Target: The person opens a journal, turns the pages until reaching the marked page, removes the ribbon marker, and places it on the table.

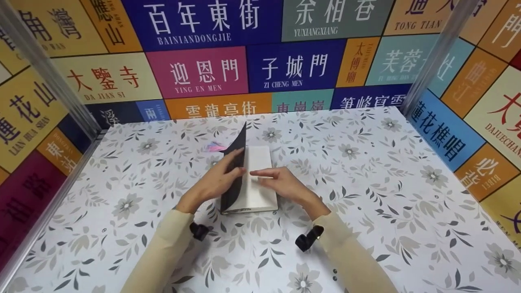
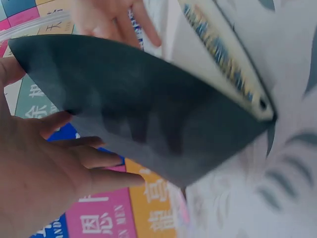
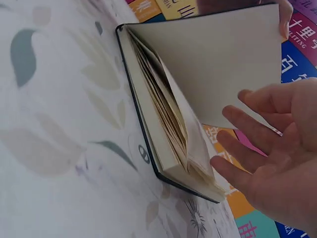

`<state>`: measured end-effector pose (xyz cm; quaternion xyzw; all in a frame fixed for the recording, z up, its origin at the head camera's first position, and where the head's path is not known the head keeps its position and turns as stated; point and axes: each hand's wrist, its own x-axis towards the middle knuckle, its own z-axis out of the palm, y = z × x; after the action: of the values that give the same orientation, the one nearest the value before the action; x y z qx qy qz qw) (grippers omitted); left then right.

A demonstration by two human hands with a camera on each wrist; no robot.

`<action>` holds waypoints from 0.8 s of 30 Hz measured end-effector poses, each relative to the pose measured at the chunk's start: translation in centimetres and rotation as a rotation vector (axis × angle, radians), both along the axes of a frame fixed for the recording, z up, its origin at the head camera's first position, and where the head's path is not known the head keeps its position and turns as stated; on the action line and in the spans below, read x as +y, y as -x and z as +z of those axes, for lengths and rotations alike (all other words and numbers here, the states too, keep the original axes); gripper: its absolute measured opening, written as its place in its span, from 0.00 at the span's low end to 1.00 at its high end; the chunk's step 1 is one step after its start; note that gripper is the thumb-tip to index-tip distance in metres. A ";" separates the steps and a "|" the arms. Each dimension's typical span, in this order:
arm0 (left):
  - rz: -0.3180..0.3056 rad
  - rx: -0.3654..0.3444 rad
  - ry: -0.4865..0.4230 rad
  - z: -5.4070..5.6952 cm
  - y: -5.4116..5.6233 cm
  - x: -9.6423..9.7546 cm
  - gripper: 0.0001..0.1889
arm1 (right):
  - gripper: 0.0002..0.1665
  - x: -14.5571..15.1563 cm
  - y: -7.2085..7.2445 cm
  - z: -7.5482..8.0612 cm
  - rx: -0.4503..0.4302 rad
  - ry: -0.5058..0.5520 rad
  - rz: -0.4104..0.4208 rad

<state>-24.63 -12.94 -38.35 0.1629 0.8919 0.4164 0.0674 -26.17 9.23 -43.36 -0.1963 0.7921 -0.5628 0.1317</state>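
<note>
Left hand [image 1: 216, 180]: raised at the near-upright dark cover [image 1: 233, 193], fingers extended against its outer face. Right hand [image 1: 287, 183]: over the page side, palm turned inward, fingers spread loosely, gripping nothing. Notebook [image 1: 260, 200]: lies open mid-desk, between the hands. Both forearms reach in from the near edge, pale sleeves [image 1: 162, 248]. Desk [image 1: 366, 179]: white, grey leaf-and-flower print. Iridescent item [image 1: 215, 146] beyond the cover. Walls [image 1: 195, 71]: coloured blocks, Chinese lettering; metal posts [image 1: 437, 61] at the corners.
</note>
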 end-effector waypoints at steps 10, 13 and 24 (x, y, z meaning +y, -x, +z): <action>-0.064 0.079 0.040 2.4 -0.7 -4.5 0.27 | 0.26 -0.1 -0.7 -0.4 0.018 -0.248 0.129; -0.055 0.070 0.090 2.9 -0.9 -5.8 0.26 | 0.29 -0.1 -0.7 -0.5 0.042 -0.305 0.156; -0.049 0.101 0.258 3.9 -2.0 -9.9 0.29 | 0.32 0.6 -0.8 -0.3 0.135 -0.442 0.284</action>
<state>-22.68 -22.87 -34.41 0.1952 0.9361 0.2878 0.0531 -25.39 9.79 -43.63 -0.3091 0.8672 -0.3376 0.1960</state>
